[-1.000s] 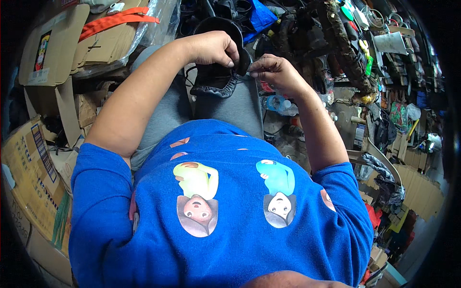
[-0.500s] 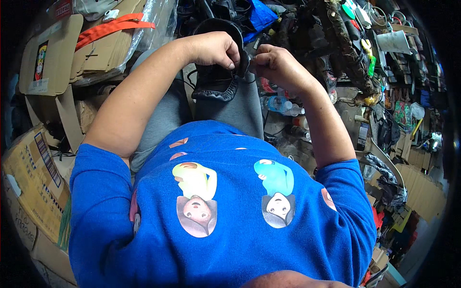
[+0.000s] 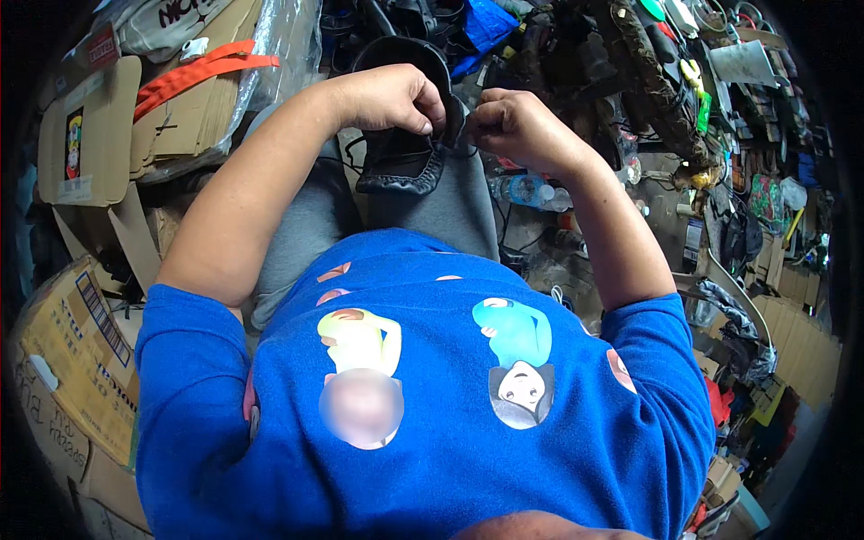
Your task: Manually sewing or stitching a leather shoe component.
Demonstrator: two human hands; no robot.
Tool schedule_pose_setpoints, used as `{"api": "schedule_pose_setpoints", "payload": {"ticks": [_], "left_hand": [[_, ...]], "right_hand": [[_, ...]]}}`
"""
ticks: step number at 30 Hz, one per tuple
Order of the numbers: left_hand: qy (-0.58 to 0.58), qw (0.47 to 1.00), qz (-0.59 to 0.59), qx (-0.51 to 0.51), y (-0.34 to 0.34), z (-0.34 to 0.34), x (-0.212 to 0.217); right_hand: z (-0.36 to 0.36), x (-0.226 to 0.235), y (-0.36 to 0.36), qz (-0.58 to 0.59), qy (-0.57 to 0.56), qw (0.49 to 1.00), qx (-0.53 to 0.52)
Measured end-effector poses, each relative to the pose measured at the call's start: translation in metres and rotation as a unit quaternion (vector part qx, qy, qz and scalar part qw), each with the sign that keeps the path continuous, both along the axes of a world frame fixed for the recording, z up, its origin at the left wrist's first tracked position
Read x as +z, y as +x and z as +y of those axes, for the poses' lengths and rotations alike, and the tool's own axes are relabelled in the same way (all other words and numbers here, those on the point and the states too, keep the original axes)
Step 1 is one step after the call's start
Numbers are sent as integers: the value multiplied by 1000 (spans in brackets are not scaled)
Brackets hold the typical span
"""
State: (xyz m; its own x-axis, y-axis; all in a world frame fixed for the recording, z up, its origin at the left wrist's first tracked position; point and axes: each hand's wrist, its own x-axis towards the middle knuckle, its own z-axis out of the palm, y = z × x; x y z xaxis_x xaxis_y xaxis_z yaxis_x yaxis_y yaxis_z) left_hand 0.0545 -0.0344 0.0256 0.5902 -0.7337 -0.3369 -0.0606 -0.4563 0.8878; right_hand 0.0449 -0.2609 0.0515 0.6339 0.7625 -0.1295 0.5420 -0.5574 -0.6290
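A black leather piece (image 3: 402,178) with a gathered, puckered edge and a deep curved rim lies across my knees; whether it is a shoe or a bag I cannot make out. My left hand (image 3: 396,99) reaches over its opening, thumb and fingers pinched together just inside the right-hand rim. Just outside that same rim, my right hand (image 3: 517,130) is closed with its fingertips pressed together. Whatever either pinch holds is too small or hidden. A thin dark cord (image 3: 351,155) loops out at the piece's left side.
Flattened cardboard (image 3: 202,108) with an orange strap (image 3: 202,76) is stacked at left, near an open carton (image 3: 88,135). Plastic bottles (image 3: 526,190) lie right of my knees. A blue bag (image 3: 486,34) sits beyond, and cluttered tools and rags fill the right side.
Both hands stay pinched at the leather rim. My left fingers have shifted slightly left and my right hand slightly down. The whole view has tilted a little.
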Motion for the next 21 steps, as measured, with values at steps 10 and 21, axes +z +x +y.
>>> {"api": "schedule_pose_setpoints", "payload": {"ticks": [10, 21], "left_hand": [[9, 1000, -15, 23, 0, -2, -2], [10, 1000, 7, 20, -4, -1, 1]], "right_hand": [[-1, -11, 11, 71, 54, 996, 23], [-8, -23, 15, 103, 83, 991, 17]]}}
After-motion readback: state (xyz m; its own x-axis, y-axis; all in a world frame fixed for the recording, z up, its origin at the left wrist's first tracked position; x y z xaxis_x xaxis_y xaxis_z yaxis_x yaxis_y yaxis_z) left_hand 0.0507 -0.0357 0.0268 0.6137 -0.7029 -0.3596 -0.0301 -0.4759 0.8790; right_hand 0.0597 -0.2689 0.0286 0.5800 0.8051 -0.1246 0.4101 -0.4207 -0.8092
